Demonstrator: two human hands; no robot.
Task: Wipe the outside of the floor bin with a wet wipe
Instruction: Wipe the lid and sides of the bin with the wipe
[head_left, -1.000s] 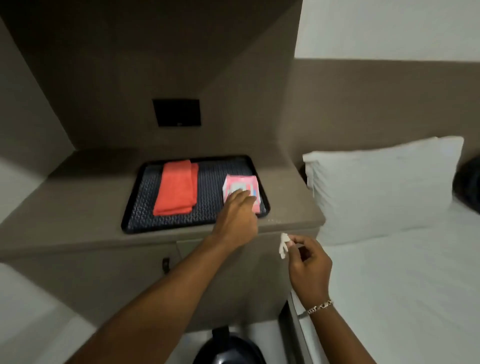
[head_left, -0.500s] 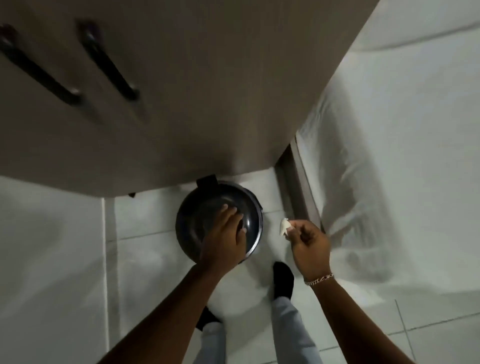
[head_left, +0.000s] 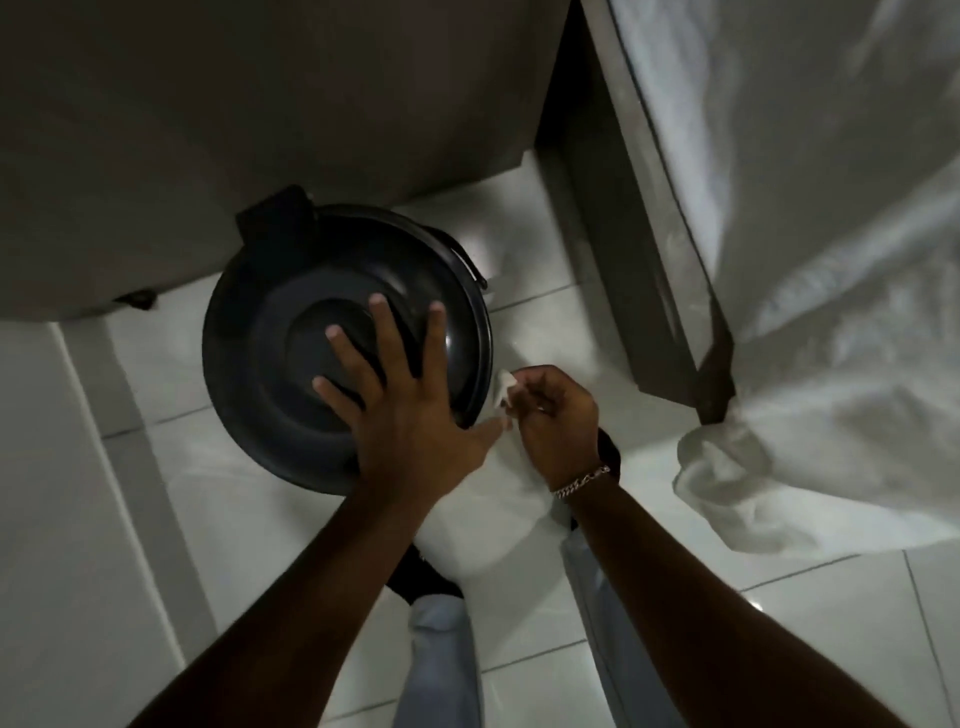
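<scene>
Nearest the camera, two bare forearms reach in from 6 o'clock over the white tile floor (head_left: 649, 519). The right hand (head_left: 558, 421) has its fingertips pinched together on a small crumpled white wipe (head_left: 503, 392), thumb side toward the bin. The left hand (head_left: 402, 395) lies flat, fingers spread apart, palm on the lid; it grips nothing. The bin (head_left: 270, 374), round, black and glossy, stands upright on the floor at the centre, its axis pointing up at the camera, a hinge tab at its 11 o'clock. The wipe sits just beside the bin's rim at 4 o'clock, apparently not touching. Judgement: wiping not yet begun; the right hand must travel toward 9 o'clock and down onto the side wall, hidden here. Beyond, a cabinet (head_left: 260, 130) overhangs the bin; bedding (head_left: 831, 234) hangs at 2 o'clock.
</scene>
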